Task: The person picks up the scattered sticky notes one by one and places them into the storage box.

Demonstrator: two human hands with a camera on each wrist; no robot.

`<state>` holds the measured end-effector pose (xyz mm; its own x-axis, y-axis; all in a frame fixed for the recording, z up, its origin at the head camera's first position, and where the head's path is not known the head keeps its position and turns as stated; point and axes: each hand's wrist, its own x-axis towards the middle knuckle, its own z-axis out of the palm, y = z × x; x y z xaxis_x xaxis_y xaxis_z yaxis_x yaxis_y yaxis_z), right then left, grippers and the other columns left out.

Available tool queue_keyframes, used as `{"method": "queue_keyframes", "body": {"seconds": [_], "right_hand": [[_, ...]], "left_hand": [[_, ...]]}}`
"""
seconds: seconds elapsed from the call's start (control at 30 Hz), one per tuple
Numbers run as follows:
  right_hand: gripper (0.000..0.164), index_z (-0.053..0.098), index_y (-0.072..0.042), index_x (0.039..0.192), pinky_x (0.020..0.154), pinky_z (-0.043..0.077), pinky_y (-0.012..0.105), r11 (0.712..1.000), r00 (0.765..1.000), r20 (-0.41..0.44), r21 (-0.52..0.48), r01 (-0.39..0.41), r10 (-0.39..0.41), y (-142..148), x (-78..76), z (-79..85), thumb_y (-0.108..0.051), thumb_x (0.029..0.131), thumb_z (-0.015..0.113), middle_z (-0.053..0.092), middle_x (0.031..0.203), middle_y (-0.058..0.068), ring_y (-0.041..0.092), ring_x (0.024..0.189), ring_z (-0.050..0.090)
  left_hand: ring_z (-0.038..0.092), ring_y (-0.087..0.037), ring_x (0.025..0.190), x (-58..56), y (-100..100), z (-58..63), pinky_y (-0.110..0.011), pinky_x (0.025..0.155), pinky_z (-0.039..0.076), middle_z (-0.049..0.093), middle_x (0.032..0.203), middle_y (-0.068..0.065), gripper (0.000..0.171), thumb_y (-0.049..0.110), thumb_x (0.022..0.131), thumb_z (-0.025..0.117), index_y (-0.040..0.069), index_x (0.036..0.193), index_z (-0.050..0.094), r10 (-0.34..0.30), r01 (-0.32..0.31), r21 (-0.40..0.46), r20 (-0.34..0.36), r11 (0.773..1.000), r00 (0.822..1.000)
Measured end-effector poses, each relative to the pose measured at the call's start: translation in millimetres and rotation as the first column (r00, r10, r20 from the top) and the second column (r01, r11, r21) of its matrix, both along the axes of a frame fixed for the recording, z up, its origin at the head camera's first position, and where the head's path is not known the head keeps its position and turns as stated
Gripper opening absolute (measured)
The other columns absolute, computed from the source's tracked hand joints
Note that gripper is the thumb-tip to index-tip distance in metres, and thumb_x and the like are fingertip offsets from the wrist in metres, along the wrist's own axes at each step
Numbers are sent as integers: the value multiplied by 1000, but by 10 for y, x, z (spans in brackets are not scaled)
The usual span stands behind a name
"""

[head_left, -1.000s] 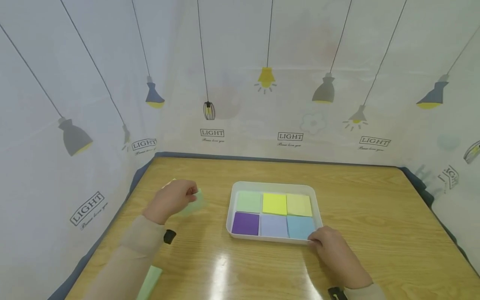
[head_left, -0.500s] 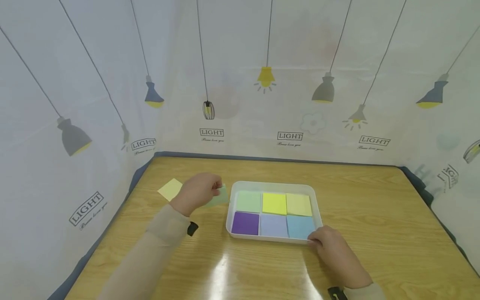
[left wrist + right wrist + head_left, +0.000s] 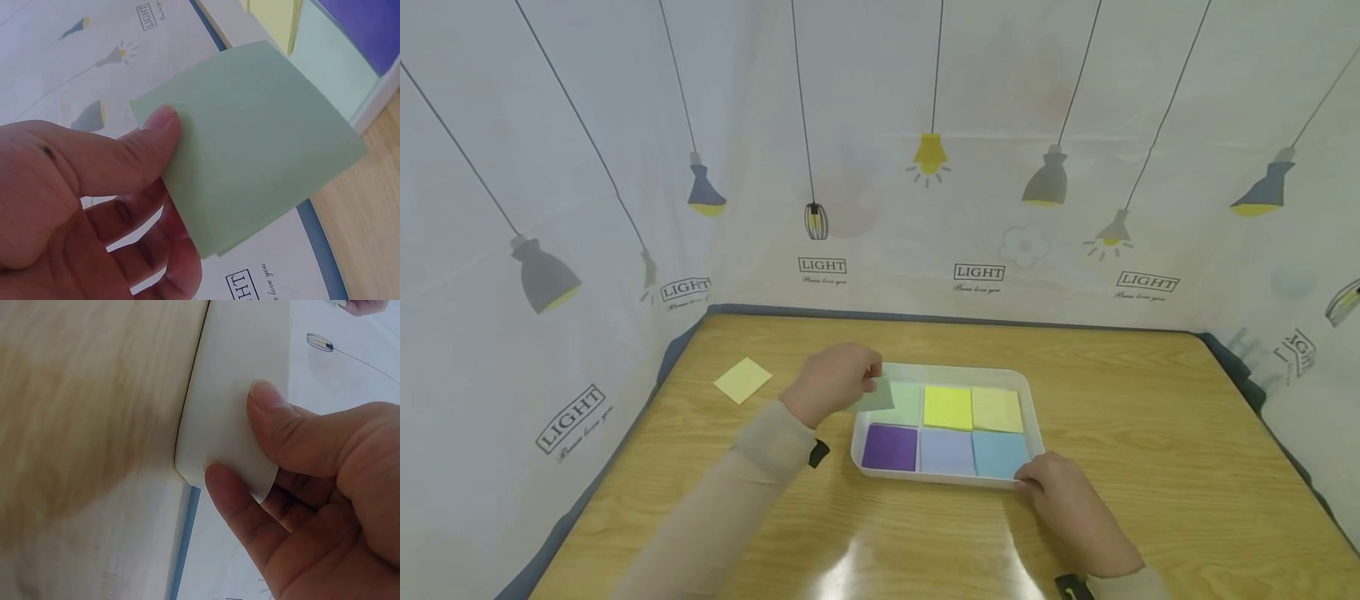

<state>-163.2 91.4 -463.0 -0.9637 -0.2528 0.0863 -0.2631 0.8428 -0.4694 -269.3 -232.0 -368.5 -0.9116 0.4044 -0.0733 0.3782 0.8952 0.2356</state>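
My left hand (image 3: 833, 382) pinches pale green sticky notes (image 3: 262, 137) between thumb and fingers, a second edge peeking out beneath the top sheet. It hovers over the left back part of a white tray (image 3: 951, 374), partly covering the pale green pad (image 3: 906, 406) lying there. Beside that pad in the back row are a bright yellow pad (image 3: 947, 407) and a pale yellow one (image 3: 996, 409). Purple (image 3: 889, 448), lavender (image 3: 947, 452) and light blue (image 3: 1000, 454) pads fill the front row. At the tray's front right corner, my right hand (image 3: 1071, 504) grips the wall with thumb and fingers.
A single pale yellow sticky note (image 3: 742, 381) lies on the wooden table (image 3: 1120, 392) left of the tray. A white curtain (image 3: 880, 217) printed with lamps surrounds the table's back and sides.
My left hand has carried the pale green sticky notes rightward from the table's left side to over the tray, uncovering the pale yellow note. The right hand and tray have stayed put.
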Motion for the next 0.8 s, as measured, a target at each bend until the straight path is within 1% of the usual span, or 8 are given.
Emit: {"method": "queue_keyframes", "body": {"seconds": [0.17,0.3,0.4,0.57,0.67,0.8], "right_hand": [[10,76,-12,80,77,57,37,1000,1000,-5,2,-2,2,-6,1,14,-4,85,75,72,85,3,16,86,65],[10,77,-11,81,76,57,36,1000,1000,-13,6,-3,3,-6,3,18,-3,85,75,72,85,3,16,86,66],[11,76,-12,80,76,57,36,1000,1000,-12,4,-1,1,-5,7,25,-2,85,75,72,85,2,16,86,66],[11,76,-12,79,75,57,36,1000,1000,-15,5,-7,7,-4,3,25,-2,85,75,72,84,1,15,85,65],[11,76,-12,79,75,57,36,1000,1000,-19,4,-8,8,-3,2,23,-3,85,75,72,84,1,15,85,65],[11,76,-12,79,75,57,36,1000,1000,-24,2,-4,4,-4,1,17,-3,84,75,72,84,1,15,85,65]], "left_hand": [[66,-15,90,3,54,5,-35,75,56,73,101,2,8,19,93,73,18,100,72,-7,7,-4,14,1000,1000],[65,-15,89,5,79,9,-34,74,55,72,99,2,6,18,93,73,17,99,71,-10,10,6,30,1000,999],[65,-15,89,-6,108,1,-33,74,55,72,99,3,5,18,93,73,18,98,71,-17,17,5,30,1000,999],[64,-13,88,-48,186,-32,-32,73,54,72,99,4,4,18,95,71,19,99,71,-22,22,-5,37,1000,999],[60,-13,83,-79,241,-53,-31,70,52,69,94,5,2,18,95,71,18,96,71,-26,26,-7,51,1000,998],[56,-12,78,-121,302,-88,-29,67,48,66,89,5,3,17,94,71,16,94,68,-33,34,-19,72,999,997]]}}
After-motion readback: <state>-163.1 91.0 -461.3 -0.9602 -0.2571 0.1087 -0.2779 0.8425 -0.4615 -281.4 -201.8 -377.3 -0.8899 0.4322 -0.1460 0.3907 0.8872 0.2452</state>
